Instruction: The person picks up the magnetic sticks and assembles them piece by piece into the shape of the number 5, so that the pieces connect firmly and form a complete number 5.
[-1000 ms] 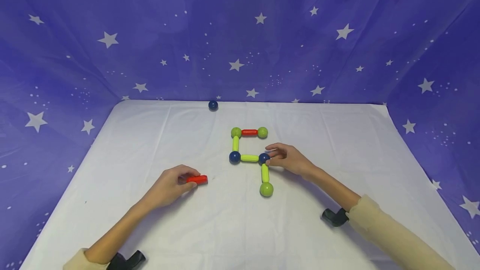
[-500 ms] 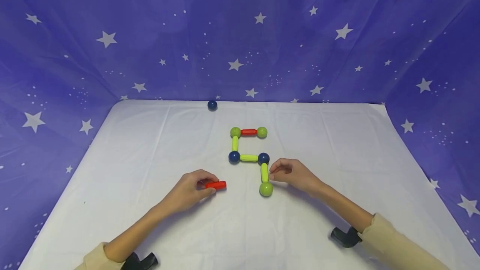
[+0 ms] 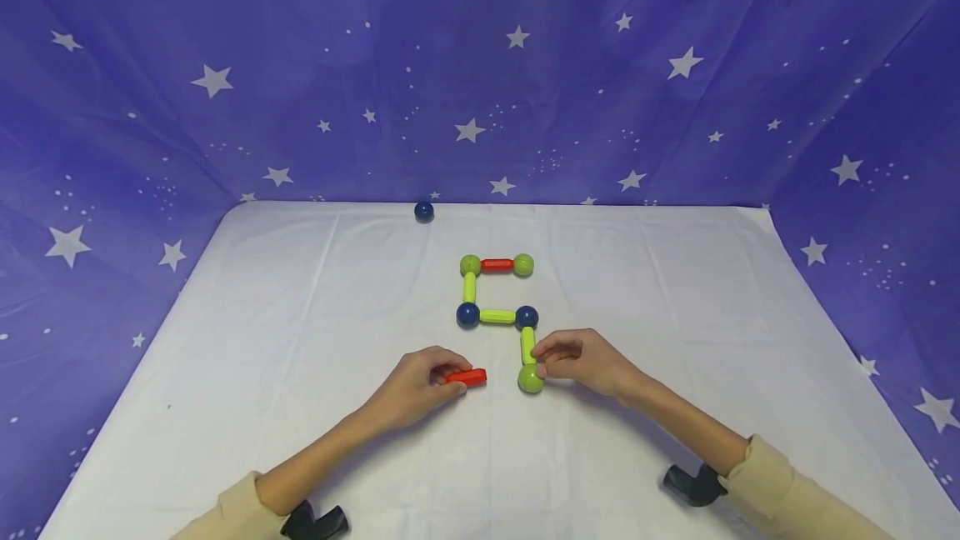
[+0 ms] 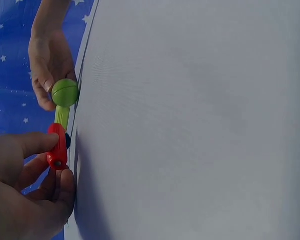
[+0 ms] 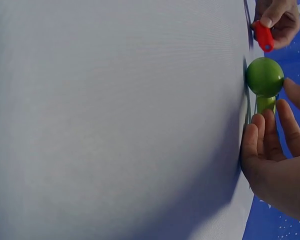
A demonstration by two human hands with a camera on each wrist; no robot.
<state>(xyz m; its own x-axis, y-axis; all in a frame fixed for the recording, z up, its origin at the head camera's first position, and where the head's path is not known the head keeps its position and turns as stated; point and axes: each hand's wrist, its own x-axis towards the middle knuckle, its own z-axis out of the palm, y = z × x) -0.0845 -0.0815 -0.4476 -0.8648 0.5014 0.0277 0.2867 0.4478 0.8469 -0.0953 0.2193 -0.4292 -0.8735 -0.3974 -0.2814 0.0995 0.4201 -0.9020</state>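
Note:
My left hand (image 3: 415, 386) pinches a red magnetic rod (image 3: 471, 377) between thumb and fingers, its free end pointing right toward a green ball (image 3: 531, 378). In the left wrist view the red rod (image 4: 57, 146) stands out past the fingertips. My right hand (image 3: 592, 362) is at the right side of that green ball, thumb at the ball and fingertips beside the yellow-green rod (image 3: 528, 345). In the right wrist view its fingers are loosely bent near the green ball (image 5: 265, 77). That rod leads up to a blue ball (image 3: 527, 317), part of a joined ball-and-rod figure.
The figure continues through a yellow-green rod (image 3: 497, 317), another blue ball (image 3: 467, 315), an upper green ball (image 3: 470, 265) and a red rod (image 3: 497, 265) ending in a green ball (image 3: 523, 265). A loose blue ball (image 3: 423, 212) lies at the back edge of the white-covered table (image 3: 337, 290).
My left hand has carried the red rod rightward toward the lower green ball. My right hand has moved down from the right blue ball to the lower green ball.

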